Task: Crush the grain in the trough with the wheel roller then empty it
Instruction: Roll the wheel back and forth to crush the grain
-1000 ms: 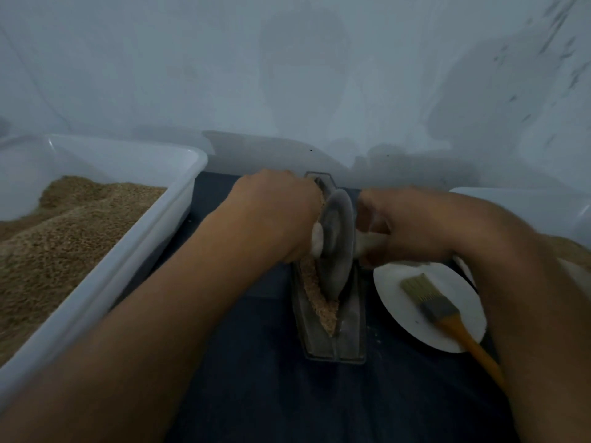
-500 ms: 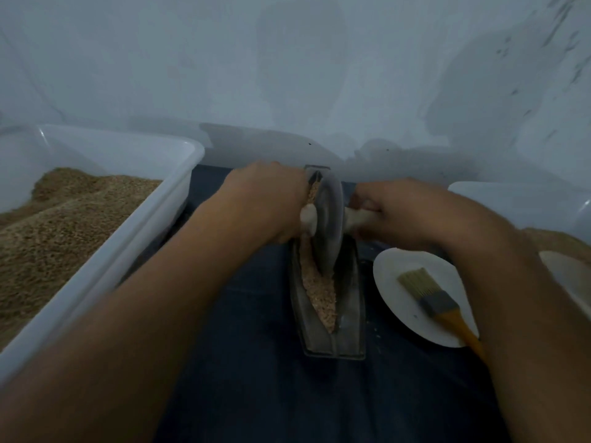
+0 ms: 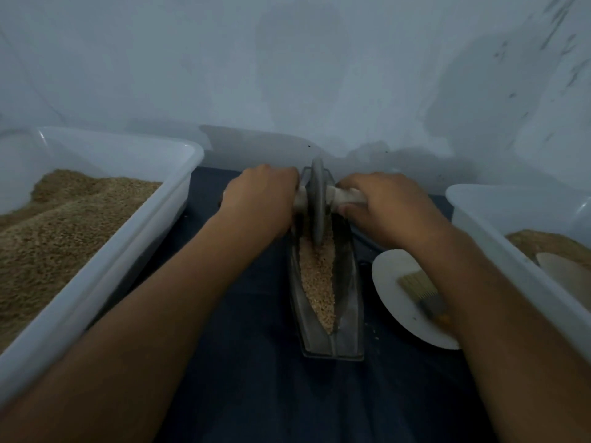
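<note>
A narrow boat-shaped metal trough [image 3: 347,318] lies lengthwise on the dark table, with tan grain [image 3: 318,284] along its groove. The grey wheel roller [image 3: 317,203] stands on edge at the trough's far end, its pale axle handle sticking out both sides. My left hand [image 3: 260,204] grips the left handle end, which it hides. My right hand [image 3: 385,207] grips the right handle end.
A large white tub [image 3: 105,251] heaped with grain stands on the left. Another white tub [image 3: 486,228] with some grain sits at the right edge. A white plate [image 3: 393,282] with a brush [image 3: 423,294] on it lies right of the trough. A wall is close behind.
Both hands have pushed the wheel roller away from me along the trough, from its middle to its far end. More grain now shows in the near part of the groove.
</note>
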### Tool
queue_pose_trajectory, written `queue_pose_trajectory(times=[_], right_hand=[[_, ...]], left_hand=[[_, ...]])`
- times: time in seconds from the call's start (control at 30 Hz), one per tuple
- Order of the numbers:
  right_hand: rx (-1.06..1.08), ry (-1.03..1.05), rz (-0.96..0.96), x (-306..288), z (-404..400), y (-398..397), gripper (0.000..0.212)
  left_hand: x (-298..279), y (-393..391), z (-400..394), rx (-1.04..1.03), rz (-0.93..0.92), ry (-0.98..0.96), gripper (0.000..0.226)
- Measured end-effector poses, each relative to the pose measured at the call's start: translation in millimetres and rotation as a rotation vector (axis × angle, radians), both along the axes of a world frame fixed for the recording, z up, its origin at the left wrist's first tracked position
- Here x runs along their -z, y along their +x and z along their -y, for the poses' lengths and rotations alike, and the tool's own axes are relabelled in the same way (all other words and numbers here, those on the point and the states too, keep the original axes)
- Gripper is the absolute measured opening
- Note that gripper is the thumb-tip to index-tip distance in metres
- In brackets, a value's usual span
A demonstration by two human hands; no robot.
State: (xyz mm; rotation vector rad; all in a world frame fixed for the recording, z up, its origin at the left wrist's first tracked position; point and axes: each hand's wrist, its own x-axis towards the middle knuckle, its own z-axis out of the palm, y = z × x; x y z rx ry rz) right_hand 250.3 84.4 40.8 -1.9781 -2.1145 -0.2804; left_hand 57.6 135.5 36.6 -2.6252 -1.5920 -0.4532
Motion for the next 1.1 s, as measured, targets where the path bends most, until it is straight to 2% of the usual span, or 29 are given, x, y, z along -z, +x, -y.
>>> queue_pose_trajectory(times=[0.2, 0.33, 0.57, 0.7, 0.83, 0.93, 1.1], right_hand=[[-0.032, -0.198, 0.115, -29, 31, -15, 0.032], [-0.053, -0.299, 0.126, -45, 46, -23, 0.036], [-0.061, -0.402, 0.055, -56, 57, -26, 0.039], [-0.032, -0.378, 0.034, -47, 45, -17, 0.030], [-0.041, -0.242, -0.054, -24, 22, -5, 0.011], [-0.025, -0.132, -0.023, -4, 0, 3, 0.028], [-0.023, 0.095, 0.044, 17, -20, 2, 0.037]], left_hand=[[-36, -11, 22, 0.090, -0.218, -0.168, 0.041], [-50, -10, 41, 0.101, -0.383, -0.188, 0.051], [-54, -5, 50, 0.095, -0.442, -0.221, 0.051], [-46, -6, 38, 0.099, -0.375, -0.181, 0.041], [-27, -6, 18, 0.080, -0.263, -0.094, 0.034], [-11, -1, 6, 0.019, -0.137, -0.027, 0.023], [6, 4, 2, -0.050, 0.004, 0.026, 0.019]])
